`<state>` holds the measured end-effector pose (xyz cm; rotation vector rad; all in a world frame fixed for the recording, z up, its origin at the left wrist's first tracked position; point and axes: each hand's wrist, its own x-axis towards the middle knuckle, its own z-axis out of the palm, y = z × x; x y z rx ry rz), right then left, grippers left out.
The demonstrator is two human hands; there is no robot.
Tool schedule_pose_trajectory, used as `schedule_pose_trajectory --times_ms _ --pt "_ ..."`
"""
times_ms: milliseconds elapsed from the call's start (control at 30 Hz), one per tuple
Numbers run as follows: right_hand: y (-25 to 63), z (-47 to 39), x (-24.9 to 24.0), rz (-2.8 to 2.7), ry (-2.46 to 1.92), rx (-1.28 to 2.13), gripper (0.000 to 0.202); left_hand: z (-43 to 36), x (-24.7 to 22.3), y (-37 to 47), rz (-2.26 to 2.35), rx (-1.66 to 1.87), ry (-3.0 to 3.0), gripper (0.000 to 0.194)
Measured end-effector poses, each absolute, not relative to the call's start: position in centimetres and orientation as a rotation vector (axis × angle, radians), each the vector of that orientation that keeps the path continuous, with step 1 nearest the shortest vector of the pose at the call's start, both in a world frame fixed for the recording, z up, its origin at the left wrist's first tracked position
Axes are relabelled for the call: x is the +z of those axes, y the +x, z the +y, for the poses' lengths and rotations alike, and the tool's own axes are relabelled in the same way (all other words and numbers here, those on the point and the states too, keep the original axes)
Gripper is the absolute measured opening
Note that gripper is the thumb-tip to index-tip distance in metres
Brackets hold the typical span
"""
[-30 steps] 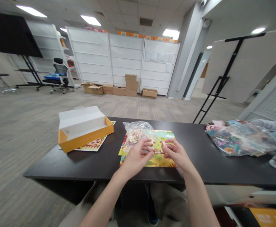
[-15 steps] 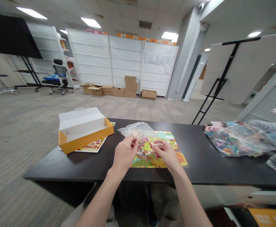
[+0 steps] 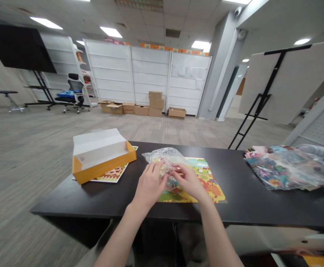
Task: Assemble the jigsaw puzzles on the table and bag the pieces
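A clear plastic bag (image 3: 166,152) with small colourful pieces inside lies on a bright picture board (image 3: 206,178) printed with animals. My left hand (image 3: 150,183) curls round the bag's left side, its fingers bent over the plastic. From the right, my right hand (image 3: 188,181) pinches the bag's near part between thumb and fingers. The fingertips of both hands are close together, and the pieces beneath them are partly hidden.
An open yellow box (image 3: 103,163) with a white inside stands at the left on a printed sheet (image 3: 113,175). Plastic-wrapped colourful items (image 3: 284,167) lie at the right of the dark table (image 3: 95,200). Cardboard boxes (image 3: 156,104) sit by the far white shelves.
The yellow-green puzzle piece that showed at my right fingers is no longer visible. Both hands have closed in over the bag, the left fingers now further across it. The view has shifted slightly.
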<state>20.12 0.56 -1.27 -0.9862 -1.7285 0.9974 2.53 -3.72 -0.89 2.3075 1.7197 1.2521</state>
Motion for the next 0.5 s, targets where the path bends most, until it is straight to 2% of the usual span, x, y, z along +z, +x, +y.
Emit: schedule_pose_trajectory --times_ms 67,133,233,300,500 --pt "23.3 0.2 -0.8 -1.735 -1.130 1.000 0.025 -3.9 -1.0 2.7 1.759 1.078 2.387 0.051" --pt "26.9 0.4 -0.6 -1.584 -1.327 0.803 0.028 -4.1 -1.3 2.9 1.817 0.911 2.403 0.060" --pt "31.2 1.2 -1.2 -1.405 -1.722 0.324 0.028 -4.0 -1.8 3.1 1.863 0.762 2.385 0.055" --pt "32.7 1.7 -1.8 -1.455 -1.897 0.147 0.031 -3.8 -2.1 3.1 1.862 0.727 2.374 0.049" --pt "32.4 2.6 -2.7 -1.715 -2.121 0.122 0.035 -3.3 -2.7 2.6 1.799 0.768 2.432 0.041"
